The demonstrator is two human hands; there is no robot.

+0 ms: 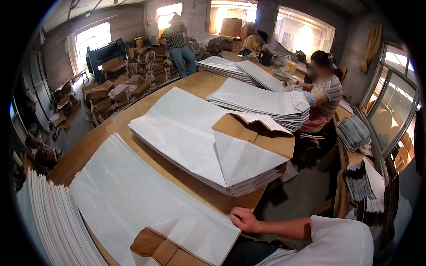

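My right hand [245,220] comes in from the right below a short white sleeve. Its fingers are curled closed at the near right edge of a white paper bag [146,186], and the fingertips are partly hidden. This bag lies flat on the table, its end folded open to show a brown lining [164,248]. My left hand is out of view. Just beyond, a stack of similar bags [177,119] has its top one opened into a folded diamond end with brown inside [253,135].
White sheets or bags stand packed on edge [57,221] at the near left. More bag stacks [262,99] lie farther along the wooden table [111,126]. A person in a striped top [330,91] sits at the right; two others are farther back. Tied brown bundles [148,71] fill the left floor.
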